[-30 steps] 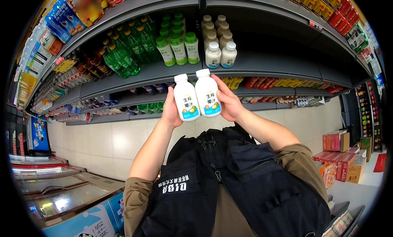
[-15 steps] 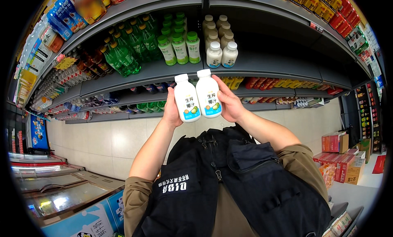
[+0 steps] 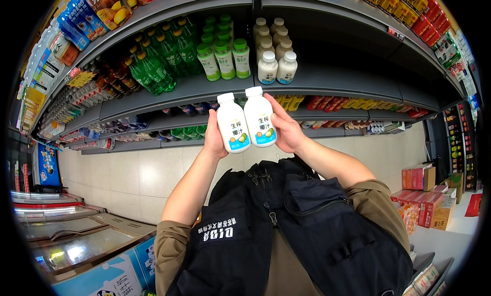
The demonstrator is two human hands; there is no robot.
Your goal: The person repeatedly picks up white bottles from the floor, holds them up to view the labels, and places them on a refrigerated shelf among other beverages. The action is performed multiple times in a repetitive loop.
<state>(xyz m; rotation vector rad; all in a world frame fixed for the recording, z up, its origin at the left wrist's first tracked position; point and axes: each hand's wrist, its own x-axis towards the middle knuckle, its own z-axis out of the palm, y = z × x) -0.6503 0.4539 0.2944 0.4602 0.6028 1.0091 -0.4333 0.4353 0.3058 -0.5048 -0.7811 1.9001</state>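
My left hand (image 3: 214,138) is closed around a white plastic drink bottle (image 3: 233,124) with a white cap and a blue band at its base. A matching bottle (image 3: 260,118) stands beside it in my right hand (image 3: 287,128), gripped from its right side. Both are held upright, labels toward me, in front of the shelf edge, and they almost touch. Just behind them on the shelf (image 3: 332,89), two like white bottles (image 3: 267,70) lead a group of several brownish, white-capped ones (image 3: 282,46).
Left of that group stand green-capped bottles (image 3: 223,59) and green soda bottles (image 3: 153,71). Cans and boxes line the upper shelf (image 3: 327,4). A glass-topped freezer (image 3: 71,245) is at lower left. Cartons (image 3: 422,206) are stacked on the floor at right.
Both bottles have shifted very slightly to the left. My grip on them is the same.
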